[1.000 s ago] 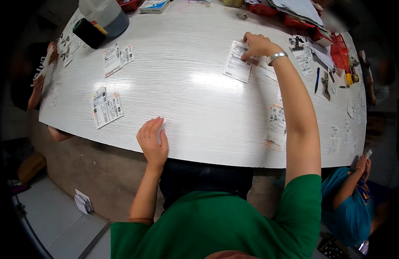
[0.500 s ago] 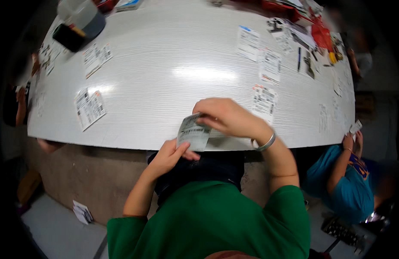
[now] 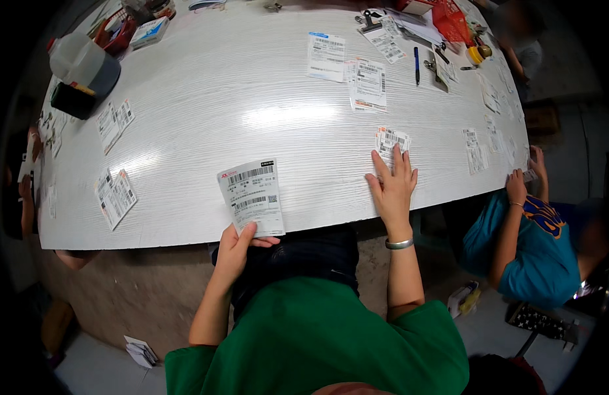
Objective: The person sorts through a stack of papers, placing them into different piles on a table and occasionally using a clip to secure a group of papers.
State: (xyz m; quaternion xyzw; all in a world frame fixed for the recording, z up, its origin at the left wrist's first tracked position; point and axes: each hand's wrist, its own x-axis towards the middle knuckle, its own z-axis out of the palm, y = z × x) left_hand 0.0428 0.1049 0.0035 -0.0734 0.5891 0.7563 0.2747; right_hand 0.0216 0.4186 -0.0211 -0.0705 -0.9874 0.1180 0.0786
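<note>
My left hand [image 3: 233, 255] is closed at the table's near edge, thumb on top, pinching the bottom of a white shipping label [image 3: 254, 194] with barcodes. Whether it is one sheet or a stack I cannot tell. To its right, my right hand [image 3: 395, 189] lies palm down with fingers spread. Its fingertips rest on a small pile of shipping labels [image 3: 391, 137] with orange marks and cover the lower part of it. A metal bracelet circles that wrist.
Other label piles lie at the left [image 3: 117, 197], far left [image 3: 113, 125] and beyond my right hand [image 3: 370, 85]. A plastic jug [image 3: 84, 62] stands back left. A pen [image 3: 416, 66], binder clip [image 3: 436, 72] and red basket [image 3: 449, 20] are back right. A person in teal [image 3: 535, 257] works at my right.
My right hand has let go of the held label and moved right onto the label pile. My left hand has moved left with its label, now lying flatter and facing up. The view has shifted.
</note>
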